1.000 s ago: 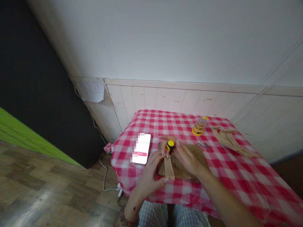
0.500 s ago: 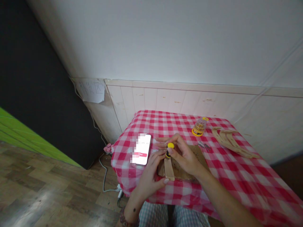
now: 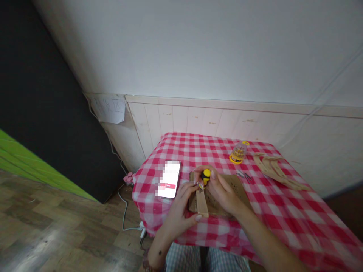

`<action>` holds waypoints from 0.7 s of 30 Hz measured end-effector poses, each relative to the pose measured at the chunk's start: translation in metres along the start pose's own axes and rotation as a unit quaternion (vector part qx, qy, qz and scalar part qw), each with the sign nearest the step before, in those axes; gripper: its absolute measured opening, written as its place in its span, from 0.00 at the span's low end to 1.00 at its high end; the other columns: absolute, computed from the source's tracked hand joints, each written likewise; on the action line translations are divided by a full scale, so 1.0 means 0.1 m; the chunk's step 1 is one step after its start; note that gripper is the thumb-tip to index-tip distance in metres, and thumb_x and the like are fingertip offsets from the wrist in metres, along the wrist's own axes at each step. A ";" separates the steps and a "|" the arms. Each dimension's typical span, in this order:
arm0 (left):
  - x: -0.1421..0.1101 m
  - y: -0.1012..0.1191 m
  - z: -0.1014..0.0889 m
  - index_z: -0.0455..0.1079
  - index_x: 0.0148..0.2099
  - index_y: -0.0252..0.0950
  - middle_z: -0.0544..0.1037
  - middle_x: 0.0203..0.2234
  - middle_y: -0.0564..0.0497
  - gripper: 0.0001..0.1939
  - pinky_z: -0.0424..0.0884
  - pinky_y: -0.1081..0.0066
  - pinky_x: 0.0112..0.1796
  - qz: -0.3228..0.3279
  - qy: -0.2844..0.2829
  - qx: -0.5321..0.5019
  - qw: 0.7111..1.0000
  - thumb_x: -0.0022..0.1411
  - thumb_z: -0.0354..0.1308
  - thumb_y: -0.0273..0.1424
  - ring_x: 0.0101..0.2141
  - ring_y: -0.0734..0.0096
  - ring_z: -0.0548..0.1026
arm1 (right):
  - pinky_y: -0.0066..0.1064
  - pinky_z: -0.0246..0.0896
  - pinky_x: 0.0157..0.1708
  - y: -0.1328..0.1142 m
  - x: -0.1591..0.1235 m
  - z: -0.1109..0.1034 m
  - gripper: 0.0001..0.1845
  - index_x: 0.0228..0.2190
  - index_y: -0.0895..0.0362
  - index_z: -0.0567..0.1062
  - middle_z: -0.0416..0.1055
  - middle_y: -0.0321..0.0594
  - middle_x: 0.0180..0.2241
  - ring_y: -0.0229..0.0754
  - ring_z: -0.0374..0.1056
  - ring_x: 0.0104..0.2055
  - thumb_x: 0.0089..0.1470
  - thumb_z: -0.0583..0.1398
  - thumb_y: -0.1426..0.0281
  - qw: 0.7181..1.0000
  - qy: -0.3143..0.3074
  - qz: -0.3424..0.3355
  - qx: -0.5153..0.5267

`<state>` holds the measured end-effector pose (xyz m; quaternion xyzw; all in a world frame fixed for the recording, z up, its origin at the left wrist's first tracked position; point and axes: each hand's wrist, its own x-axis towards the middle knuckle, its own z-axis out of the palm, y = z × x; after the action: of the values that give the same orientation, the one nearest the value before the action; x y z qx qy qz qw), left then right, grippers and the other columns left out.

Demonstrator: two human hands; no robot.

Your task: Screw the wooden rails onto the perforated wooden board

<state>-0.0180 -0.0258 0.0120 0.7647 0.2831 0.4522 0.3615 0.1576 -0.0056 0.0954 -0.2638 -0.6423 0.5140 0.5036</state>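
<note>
Gripping a yellow-and-black screwdriver (image 3: 206, 175) with my right hand (image 3: 224, 190), I have my fingers wrapped closely around its handle, which stands roughly upright. My left hand (image 3: 180, 209) is closed on a pale wooden strip (image 3: 202, 203), with its fingers at the strip's upper end and a fingertip (image 3: 198, 217) at the lower end. My two hands are together, just beside each other over the strip's upper end. The screwdriver's tip is hidden among my fingers, so I cannot tell whether it touches the wood.

The strip lies on a brown perforated board (image 3: 231, 192), which sits on a red-and-white gingham tablecloth (image 3: 295, 223). At 9 o'clock from my hands, a smartphone (image 3: 169, 179) lies on the cloth with its screen lit and blurred. At 1 o'clock stands a clear case with yellow ends (image 3: 238, 153), holding small parts. At 2 o'clock, small metal pieces (image 3: 244, 175) lie at the board's edge, and curved wooden parts (image 3: 276, 170) lie farther out. A white cable (image 3: 123, 215) runs down to the floor at 8 o'clock, and white wall paneling (image 3: 215, 117) rises behind the table at 12 o'clock.
</note>
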 end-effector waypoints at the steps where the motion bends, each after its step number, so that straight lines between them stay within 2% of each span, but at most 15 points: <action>1: 0.00 0.00 0.00 0.59 0.66 0.45 0.63 0.64 0.41 0.33 0.57 0.46 0.63 0.002 0.001 -0.001 1.000 0.68 0.51 0.57 0.66 0.47 0.58 | 0.40 0.64 0.46 -0.02 0.00 -0.01 0.21 0.45 0.50 0.73 0.72 0.42 0.41 0.45 0.69 0.45 0.68 0.50 0.50 1.000 0.002 -0.004 -0.024; 5: 0.02 0.03 -0.01 0.59 0.67 0.46 0.63 0.65 0.42 0.34 0.57 0.47 0.63 0.012 0.003 -0.010 1.000 0.68 0.52 0.57 0.65 0.47 0.59 | 0.37 0.65 0.44 -0.08 0.01 -0.04 0.15 0.42 0.49 0.74 0.72 0.40 0.40 0.43 0.69 0.43 0.64 0.58 0.52 0.997 0.004 -0.027 -0.066; 8: 0.03 0.05 -0.01 0.59 0.67 0.45 0.63 0.65 0.42 0.34 0.56 0.46 0.64 0.013 0.003 -0.012 1.000 0.67 0.52 0.57 0.65 0.47 0.59 | 0.36 0.65 0.45 -0.08 0.03 -0.03 0.11 0.38 0.48 0.71 0.72 0.36 0.38 0.42 0.70 0.43 0.60 0.64 0.57 0.998 0.028 -0.047 -0.029; 11: 0.03 0.05 -0.01 0.59 0.67 0.45 0.63 0.65 0.41 0.34 0.56 0.46 0.64 0.009 0.004 -0.011 1.000 0.67 0.51 0.58 0.66 0.47 0.58 | 0.37 0.65 0.46 -0.07 0.04 -0.01 0.13 0.35 0.49 0.67 0.72 0.34 0.37 0.41 0.70 0.43 0.59 0.66 0.59 0.998 0.048 -0.034 0.008; 16: 0.02 0.03 -0.02 0.60 0.66 0.44 0.63 0.64 0.41 0.35 0.56 0.45 0.63 -0.001 -0.002 -0.009 1.000 0.67 0.51 0.59 0.65 0.46 0.59 | 0.32 0.63 0.34 -0.05 0.05 0.02 0.13 0.40 0.48 0.64 0.69 0.31 0.30 0.38 0.65 0.31 0.64 0.60 0.55 0.999 0.027 -0.010 0.028; 18: 0.01 0.02 -0.02 0.60 0.66 0.44 0.64 0.63 0.41 0.36 0.57 0.44 0.63 -0.003 -0.010 -0.002 1.000 0.64 0.56 0.58 0.64 0.46 0.60 | 0.33 0.63 0.34 -0.02 0.05 0.01 0.14 0.44 0.48 0.65 0.67 0.32 0.30 0.39 0.63 0.30 0.66 0.56 0.52 1.000 0.017 -0.015 0.015; 21: 0.01 -0.03 0.00 0.59 0.66 0.44 0.62 0.64 0.40 0.42 0.59 0.42 0.62 -0.008 -0.011 0.031 0.999 0.56 0.67 0.54 0.64 0.43 0.60 | 0.38 0.66 0.39 0.04 0.04 0.00 0.23 0.50 0.48 0.67 0.68 0.37 0.34 0.43 0.66 0.35 0.68 0.47 0.47 0.999 -0.013 0.006 0.038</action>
<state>-0.0178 -0.0233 0.0095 0.7782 0.2989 0.4316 0.3447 0.1559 -0.0010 0.0932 -0.2413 -0.6275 0.5443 0.5017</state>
